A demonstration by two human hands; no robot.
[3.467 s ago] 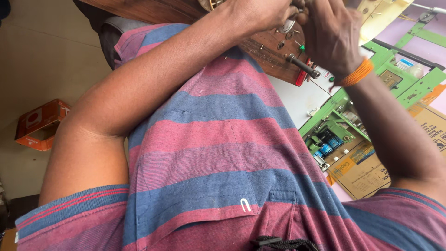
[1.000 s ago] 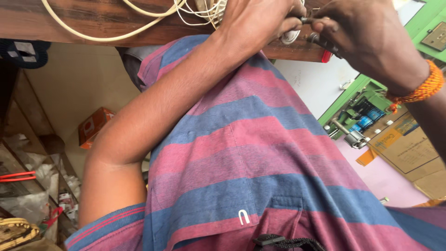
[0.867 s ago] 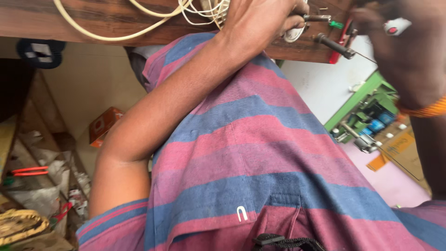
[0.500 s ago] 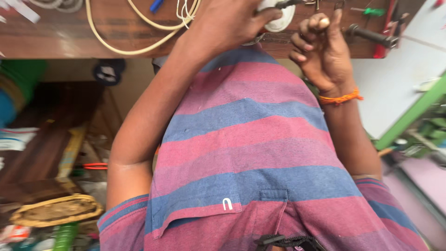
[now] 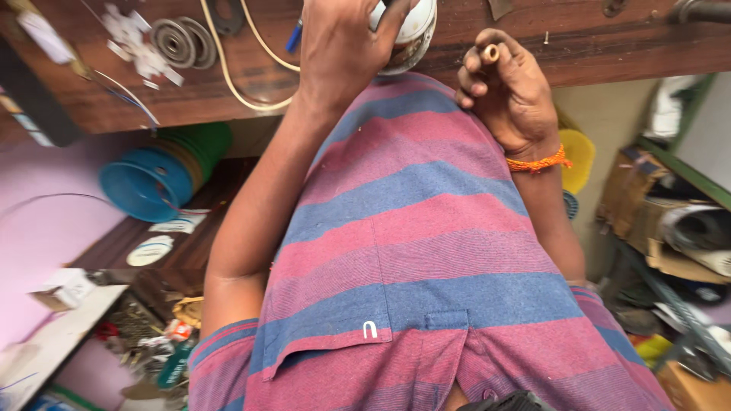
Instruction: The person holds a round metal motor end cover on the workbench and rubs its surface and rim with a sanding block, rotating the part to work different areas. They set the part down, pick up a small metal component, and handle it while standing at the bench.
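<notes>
My left hand (image 5: 343,46) reaches up to the brown wooden bench (image 5: 579,46) and grips a white round object (image 5: 411,30) at its front edge. My right hand (image 5: 510,95), with an orange band (image 5: 539,162) at the wrist, is held just below the bench edge, to the right of the left hand. Its fingers are curled and pinch a small tan cylindrical piece (image 5: 491,53) at the fingertips. My striped pink and blue shirt (image 5: 411,251) fills the middle of the view.
On the bench lie a cream cable (image 5: 228,68), dark round rings (image 5: 179,42) and white bits (image 5: 133,34). Below left are stacked blue and green bowls (image 5: 164,175) and floor clutter (image 5: 152,342). Cardboard boxes and a shelf (image 5: 670,221) stand at the right.
The view has swung left and downward. My right hand has drawn back from the bench toward my chest, still pinching the small piece. My left hand stays on the white round object.
</notes>
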